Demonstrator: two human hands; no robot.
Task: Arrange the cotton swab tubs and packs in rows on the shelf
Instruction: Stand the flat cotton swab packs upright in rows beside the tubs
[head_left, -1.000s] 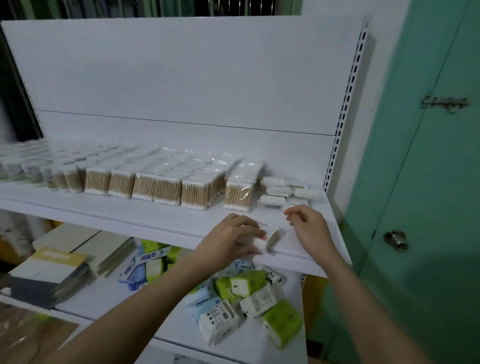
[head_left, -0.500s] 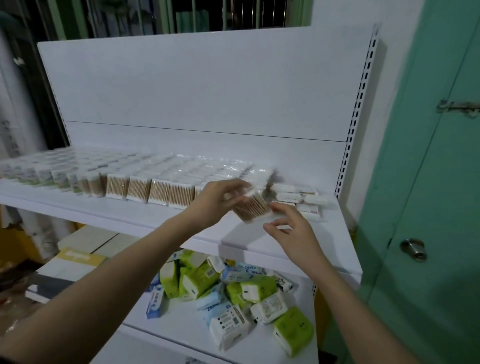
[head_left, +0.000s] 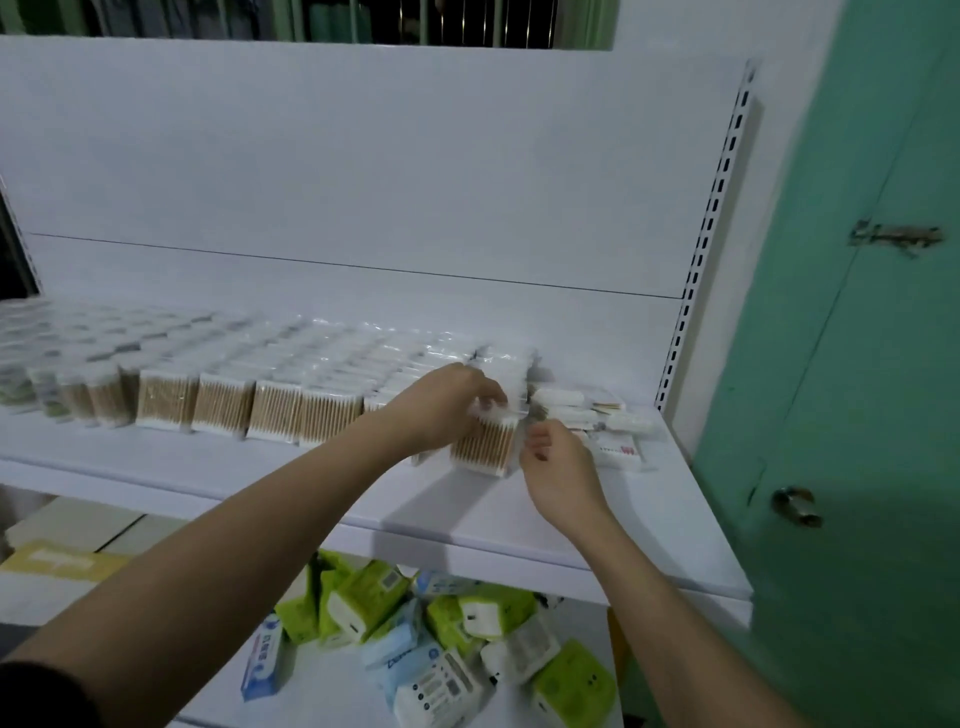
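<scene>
Rows of clear packs of wooden cotton swabs (head_left: 275, 402) cover the white shelf (head_left: 291, 483) from the left to the middle. My left hand (head_left: 441, 405) grips the top of one swab pack (head_left: 485, 441) that stands at the right end of the front row. My right hand (head_left: 558, 462) hovers at that pack's right side with curled fingers, and I cannot tell if it touches. Behind it lie several small white packs (head_left: 597, 423) stacked flat. Round tubs (head_left: 31, 384) sit blurred at the far left.
The lower shelf holds a loose pile of green, white and blue tissue packs (head_left: 441, 639). A slotted upright (head_left: 701, 244) bounds the shelf on the right. Beyond it is a green door with a knob (head_left: 795, 506). Flat boxes (head_left: 62, 561) lie lower left.
My left hand carried a swab pack from the shelf's front edge up and back to the right end of the front row. My right hand followed beside it.
</scene>
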